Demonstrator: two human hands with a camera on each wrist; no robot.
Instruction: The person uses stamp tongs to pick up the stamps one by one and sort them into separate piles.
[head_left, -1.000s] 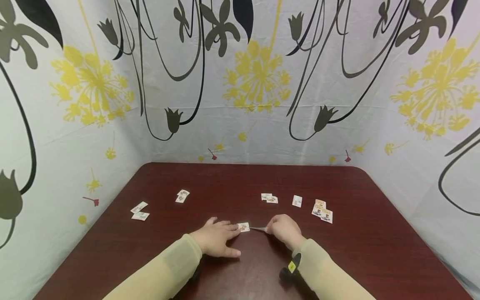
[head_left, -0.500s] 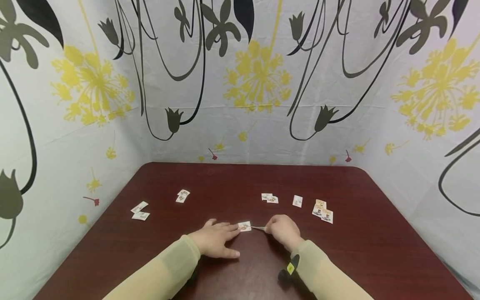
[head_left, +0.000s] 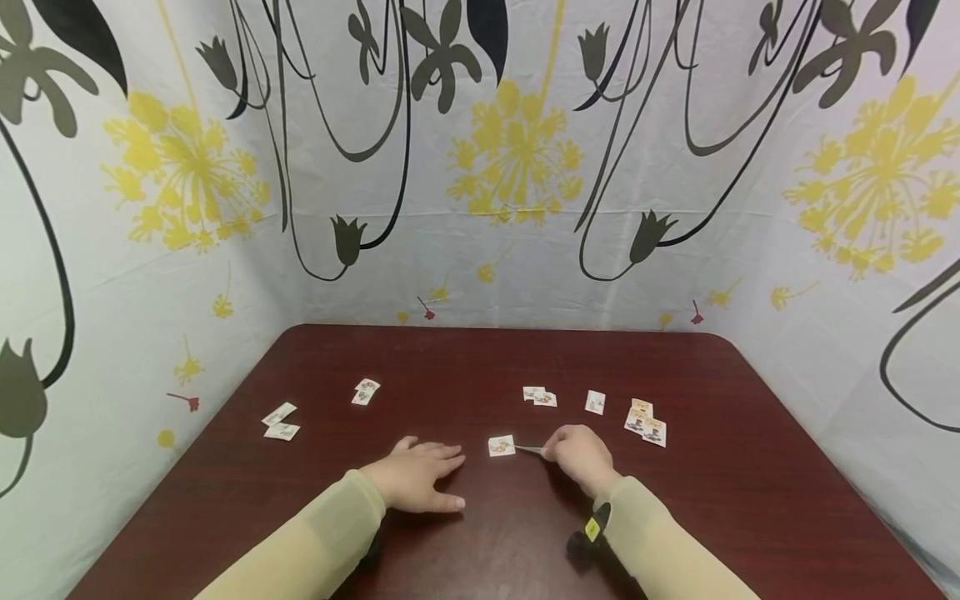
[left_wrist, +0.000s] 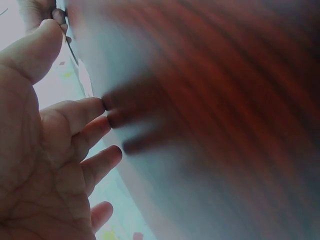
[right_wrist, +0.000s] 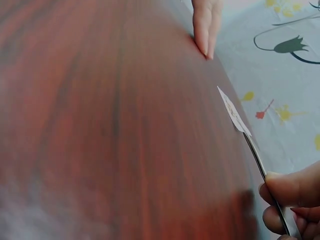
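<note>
My right hand (head_left: 581, 457) pinches a pair of slim metal tweezers (right_wrist: 257, 159) between thumb and fingers. At their tips is a small white picture card (head_left: 501, 446), which looks slightly raised from the table in the right wrist view (right_wrist: 233, 115). To the left of this card, my left hand (head_left: 416, 477) is spread with its fingers fairly straight. Its fingertips are at the table surface, apart from the card, and it holds nothing.
Small picture cards lie on the dark red table (head_left: 450, 358): pairs at left (head_left: 281, 422) and back left (head_left: 365, 392), a pair (head_left: 540, 397) and a single card (head_left: 595, 402) right of centre, an overlapping group (head_left: 645, 423) farther right. Patterned cloth (head_left: 480, 167) surrounds the table.
My left hand has drawn back to the left, off the card. The tweezers and the card have moved slightly right and away from me, with my right hand still gripping the tweezers.
</note>
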